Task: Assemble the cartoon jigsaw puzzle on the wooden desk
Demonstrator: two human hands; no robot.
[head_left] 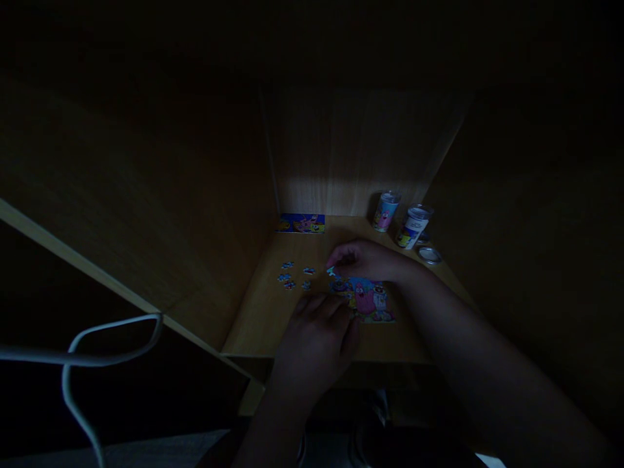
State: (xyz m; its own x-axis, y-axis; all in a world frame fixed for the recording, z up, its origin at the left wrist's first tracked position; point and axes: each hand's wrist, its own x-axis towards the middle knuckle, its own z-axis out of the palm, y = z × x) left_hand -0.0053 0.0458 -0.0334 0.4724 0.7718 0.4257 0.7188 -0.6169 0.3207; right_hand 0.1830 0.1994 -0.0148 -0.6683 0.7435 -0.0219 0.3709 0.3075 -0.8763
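A partly assembled jigsaw puzzle (365,298) with colourful cartoon figures lies flat on the wooden shelf. Pinched between the thumb and fingers of my right hand (363,259) is a small puzzle piece (331,270), held just off the puzzle's upper left corner. My left hand (316,331) rests palm down at the lower left edge of the puzzle, fingers laid out over that edge and hiding part of it. Left of the puzzle, several loose puzzle pieces (289,285) are spread on the wood, including one puzzle piece (309,270) near my right fingertips.
At the back left lies a blue cartoon picture card (302,223). Two printed cans (384,214) (412,229) with clear tops stand at the back right, beside a round metal lid (429,255). Wooden walls enclose the shelf (253,325). A white cable (112,357) loops at the left.
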